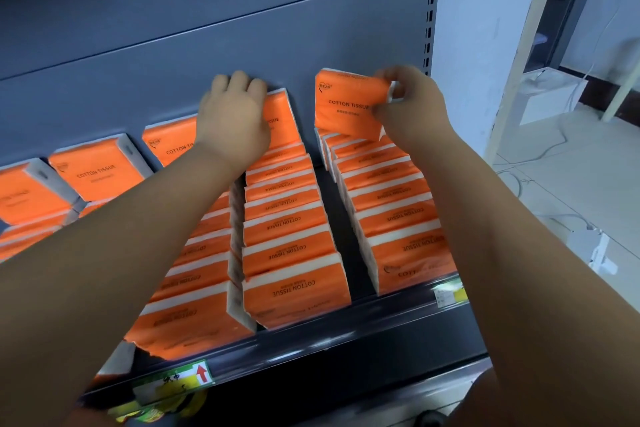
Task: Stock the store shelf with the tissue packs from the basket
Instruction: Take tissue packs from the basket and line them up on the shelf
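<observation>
At one o'clock the right hand (412, 107) pinches a tissue pack (341, 104); left hand (232, 118) fingers curl over a rear pack (280, 121); white box (550, 97) at three.

The orange pack (346, 104) pinched in your right hand (412, 107) reads "COTTON TISSUE" upright, and its small corner logo is too fine to read. The front pack (294, 291) of the middle row shows the same words upside down. The leaning pack (280, 121) gripped by your left hand (232, 114) shows only "ISSUE". The shelf-edge label (173, 380) carries a red up arrow (202, 373) and illegible handwriting.
</observation>
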{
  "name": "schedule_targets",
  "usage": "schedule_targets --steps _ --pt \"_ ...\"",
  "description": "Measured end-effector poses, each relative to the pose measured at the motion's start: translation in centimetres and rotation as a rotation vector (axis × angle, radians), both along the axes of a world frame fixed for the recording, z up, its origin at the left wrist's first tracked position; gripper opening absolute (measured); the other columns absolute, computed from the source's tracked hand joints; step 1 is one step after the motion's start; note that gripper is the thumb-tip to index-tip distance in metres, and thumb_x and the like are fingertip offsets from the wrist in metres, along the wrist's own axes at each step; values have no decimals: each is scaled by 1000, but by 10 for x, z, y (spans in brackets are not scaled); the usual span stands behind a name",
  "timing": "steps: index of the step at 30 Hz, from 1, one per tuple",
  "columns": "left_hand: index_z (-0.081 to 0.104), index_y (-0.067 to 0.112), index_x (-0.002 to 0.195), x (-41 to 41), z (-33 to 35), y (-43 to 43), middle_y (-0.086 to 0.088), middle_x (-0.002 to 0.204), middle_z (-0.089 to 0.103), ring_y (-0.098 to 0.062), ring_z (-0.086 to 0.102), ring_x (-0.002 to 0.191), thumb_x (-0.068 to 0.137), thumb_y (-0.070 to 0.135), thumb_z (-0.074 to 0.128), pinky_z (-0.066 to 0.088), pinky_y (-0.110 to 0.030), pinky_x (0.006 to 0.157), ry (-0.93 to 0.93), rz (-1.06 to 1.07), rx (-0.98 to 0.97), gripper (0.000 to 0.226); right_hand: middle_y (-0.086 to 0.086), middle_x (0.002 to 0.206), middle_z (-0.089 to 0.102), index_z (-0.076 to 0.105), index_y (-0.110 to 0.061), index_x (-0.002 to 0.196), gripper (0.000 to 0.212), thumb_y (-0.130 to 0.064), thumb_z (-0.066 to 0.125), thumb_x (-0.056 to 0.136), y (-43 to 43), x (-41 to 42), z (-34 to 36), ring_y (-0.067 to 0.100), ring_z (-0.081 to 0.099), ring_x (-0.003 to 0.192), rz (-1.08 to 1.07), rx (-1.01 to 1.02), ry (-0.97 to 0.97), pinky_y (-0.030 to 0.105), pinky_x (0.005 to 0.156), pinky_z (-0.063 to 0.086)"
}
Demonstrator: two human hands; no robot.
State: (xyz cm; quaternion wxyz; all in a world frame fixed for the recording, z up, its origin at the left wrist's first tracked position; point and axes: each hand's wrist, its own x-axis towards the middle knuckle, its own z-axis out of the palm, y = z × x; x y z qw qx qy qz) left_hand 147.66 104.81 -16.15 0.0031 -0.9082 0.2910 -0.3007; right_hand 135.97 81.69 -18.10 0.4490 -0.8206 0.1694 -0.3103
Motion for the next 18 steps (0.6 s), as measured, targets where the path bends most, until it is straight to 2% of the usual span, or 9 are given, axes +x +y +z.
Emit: schedule_targets --steps 2,4,7,10,12,15,18 --pt "62 1 122 -10 -2 -10 -21 117 61 -45 52 110 85 10 53 49 -53 88 -72 -125 -60 39 -9 117 61 60 -26 135 37 -15 57 100 1 0 0 18 62 111 13 21 -14 43 97 57" --pt "64 1 122 -25 -5 -23 -20 115 65 -42 55 109 87 10 50 47 -48 92 -46 -235 -165 38 -7 124 62 58 -25 138 44 -12 60 96 2 -2 1 18 63 114 39 65 -30 41 97 57" --pt "63 8 128 -46 -7 -43 -12 112 70 -33 61 105 87 8 51 49 -41 91 148 -306 -410 43 -4 121 66 56 -24 131 47 -10 65 87 4 -3 2 17 66 109 60 139 -52 43 94 59" --pt "62 17 129 -56 -7 -57 2 104 71 -21 67 94 87 7 53 55 -41 85 426 -286 -669 44 -5 116 67 51 -22 126 48 -10 69 83 3 -3 0 15 67 105 45 200 -64 45 92 60" --pt "61 26 126 -58 -7 -65 8 106 71 -15 70 91 87 6 53 58 -38 84 563 -288 -799 44 -7 114 67 51 -23 120 43 -9 69 84 2 -4 -1 14 68 103 9 206 -73 45 91 60" --pt "57 32 120 -60 -7 -72 11 109 71 -13 71 92 89 4 53 58 -33 81 664 -309 -880 42 -7 116 68 57 -23 120 36 -12 65 86 2 -5 0 18 69 100 -28 164 -77 47 89 61" --pt "56 30 120 -58 -11 -75 10 111 70 -11 70 90 92 3 54 55 -28 75 703 -286 -925 39 1 131 61 59 -30 136 47 -17 63 91 0 -3 6 22 67 107 -32 121 -33 47 93 60"
